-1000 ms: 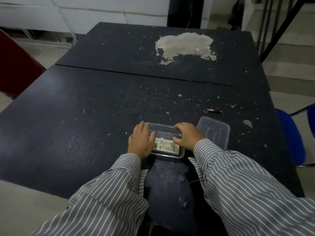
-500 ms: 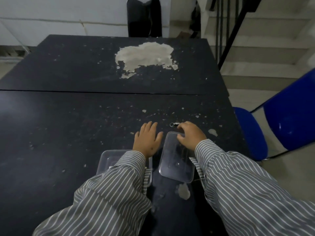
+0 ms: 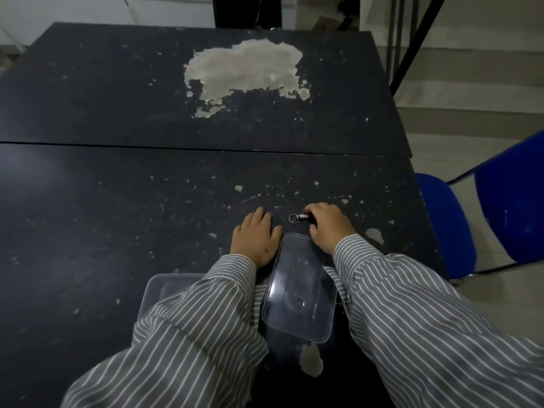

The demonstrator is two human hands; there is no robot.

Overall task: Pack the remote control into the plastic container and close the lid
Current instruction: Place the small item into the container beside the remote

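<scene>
Remote control could not be seen at that moment; the clear rectangular plastic container (image 3: 164,293) that might have held it sat at the near edge of the counter (image 3: 103,201), mostly covered by the left grey-striped sleeve (image 3: 188,328). Just to its right lay the clear rectangular plastic lid (image 3: 300,293), flat on the counter and apart from the container, so the box was not closed.

The left hand (image 3: 256,240) rested palm down on the counter beside the lid's far left corner, fingers spread and holding nothing. The right hand (image 3: 329,228) was curled at the lid's far right corner, its fingertips touching a small dark red cylinder with a metal key ring (image 3: 298,217); whether it actually gripped the lid or the cylinder could not be told.

The counter was two black tabletops set end to end with a thin seam between them. Its dark coating was worn: a large pale patch (image 3: 244,69) of bare material showed on the far top, with many small chips and flecks scattered across the near one and another pale chip by the lid's near end. A blue chair (image 3: 500,219) stood at the right of the counter. Behind it rose pale concrete stairs (image 3: 471,83) with a dark metal railing, and a dark chair back stood at the counter's far end against a light wall.
</scene>
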